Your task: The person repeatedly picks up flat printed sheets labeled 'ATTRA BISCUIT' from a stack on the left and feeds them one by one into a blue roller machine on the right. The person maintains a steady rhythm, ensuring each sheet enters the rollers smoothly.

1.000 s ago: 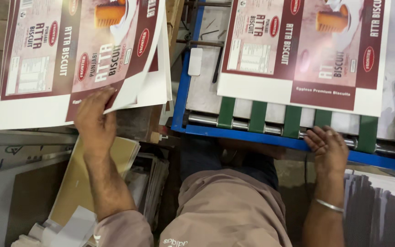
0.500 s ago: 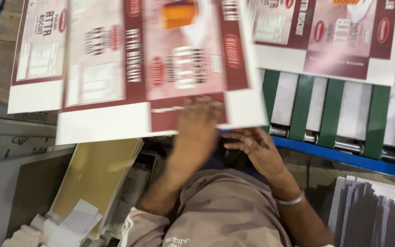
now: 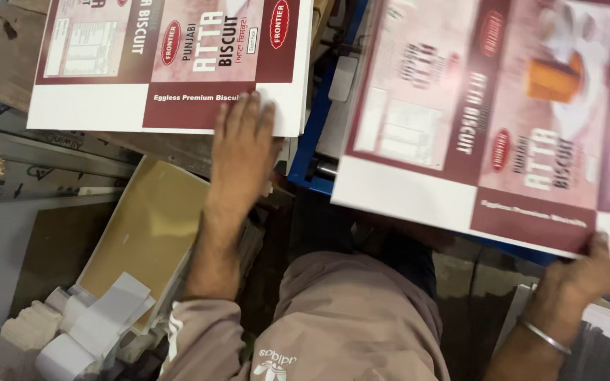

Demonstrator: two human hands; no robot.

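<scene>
Rolls of white tape [image 3: 86, 331] and a tan board [image 3: 151, 226] lie nearest, by the person's knee. Further out, the right hand [image 3: 579, 276] pinches the corner of a printed carton sheet [image 3: 488, 120], thumb on top. The left hand [image 3: 243, 144] rests flat, fingers spread, on the stack of printed sheets [image 3: 171, 63] beyond.

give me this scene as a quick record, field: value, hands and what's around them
left hand: flat on the near edge of the left stack of printed sheets
right hand: grips the near edge of a single printed sheet, which is blurred
sheet: maroon and white print with an orange picture, lying over a blue frame
wrist: metal bangle on the right wrist
below left hand: tan board, white paper rolls
clothing: brownish top
</scene>
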